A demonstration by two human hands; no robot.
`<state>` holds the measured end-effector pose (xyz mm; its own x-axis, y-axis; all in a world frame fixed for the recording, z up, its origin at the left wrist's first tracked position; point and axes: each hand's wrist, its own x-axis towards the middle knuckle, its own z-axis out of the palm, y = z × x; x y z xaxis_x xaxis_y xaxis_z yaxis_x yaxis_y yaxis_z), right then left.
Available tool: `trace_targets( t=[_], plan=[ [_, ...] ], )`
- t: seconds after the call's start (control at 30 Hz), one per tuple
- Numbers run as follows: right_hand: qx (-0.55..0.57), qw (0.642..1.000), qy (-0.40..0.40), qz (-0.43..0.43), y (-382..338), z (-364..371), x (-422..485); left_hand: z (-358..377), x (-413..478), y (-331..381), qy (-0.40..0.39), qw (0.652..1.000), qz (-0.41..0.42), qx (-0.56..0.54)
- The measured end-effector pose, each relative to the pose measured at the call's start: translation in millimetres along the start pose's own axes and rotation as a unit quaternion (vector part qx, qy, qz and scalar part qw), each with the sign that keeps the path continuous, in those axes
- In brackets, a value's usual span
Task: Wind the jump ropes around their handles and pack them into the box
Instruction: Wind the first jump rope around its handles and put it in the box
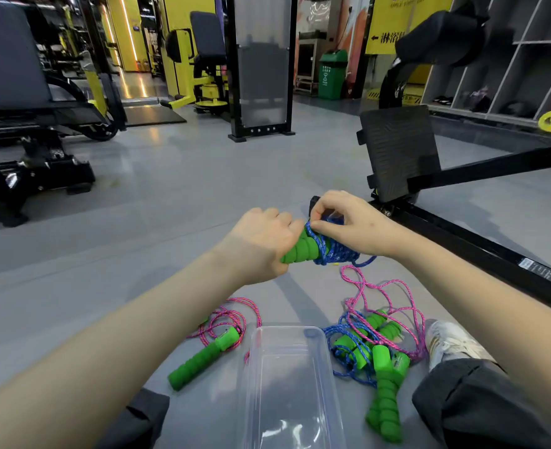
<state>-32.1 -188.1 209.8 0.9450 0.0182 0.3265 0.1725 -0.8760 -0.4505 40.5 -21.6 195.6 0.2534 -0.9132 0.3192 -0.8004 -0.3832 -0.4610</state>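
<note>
- A clear, rectangular plastic box [254,384] lies nearest, on the grey floor [203,189] between the person's knees; nothing shows inside it.
- Left of the box lies one green ribbed foam handle [203,359] with a loosely coiled pink braided rope [232,314].
- Right of the box is one tangled pile [365,348]: at least four more green handles, a pink cord [394,286] and a blue cord [335,335] crossing each other, beside one white shoe [452,341].
- Above the floor, the left hand [261,244] grips a green ribbed handle bundle [301,251]; whether it is one handle or two I cannot tell.
- A blue speckled rope [335,252] is wound in many turns round that bundle, one loose loop hanging below.
- The right hand [345,225] pinches the blue rope at the top of the winding.
- A yellow banner [410,24] reads "SMILE" in part, with an arrow and Chinese characters; the print on one green bin [332,76] is too small to read.
</note>
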Motion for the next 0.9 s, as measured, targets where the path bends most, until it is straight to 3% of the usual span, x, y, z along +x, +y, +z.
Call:
trace_targets(
  t=[0.1, 0.2, 0.37, 0.5, 0.57, 0.73, 0.9],
  plan=[
    [0.025, 0.999, 0.026, 0.009, 2.6, -4.2, 1.7, 9.6, -1.4, -2.4, 0.116, 0.993, -0.007, -0.026],
    [0.064, 0.996, 0.023, 0.049, 3.5, -5.7, 2.6, 17.2, -1.8, -1.4, 0.174, 0.983, 0.009, -0.057],
    [0.175, 0.977, 0.0, 0.119, 6.4, -5.9, -2.8, 28.9, -2.8, -2.9, 0.198, 0.979, 0.027, -0.047],
    [0.142, 0.984, 0.058, 0.095, 8.9, -6.4, 0.9, 25.9, -1.1, -3.8, 0.195, 0.979, 0.01, -0.066],
    [0.164, 0.978, 0.028, 0.123, 11.2, -13.8, 2.3, 21.7, 0.4, -6.2, 0.195, 0.978, 0.008, -0.074],
    [0.354, 0.904, -0.108, 0.216, 20.1, -30.3, -11.0, 19.0, 1.9, -18.5, 0.195, 0.976, 0.018, -0.093],
    [0.465, 0.846, -0.093, 0.243, 16.8, -12.5, -16.6, 20.5, -0.4, -22.1, 0.19, 0.976, 0.039, -0.103]
  ],
)
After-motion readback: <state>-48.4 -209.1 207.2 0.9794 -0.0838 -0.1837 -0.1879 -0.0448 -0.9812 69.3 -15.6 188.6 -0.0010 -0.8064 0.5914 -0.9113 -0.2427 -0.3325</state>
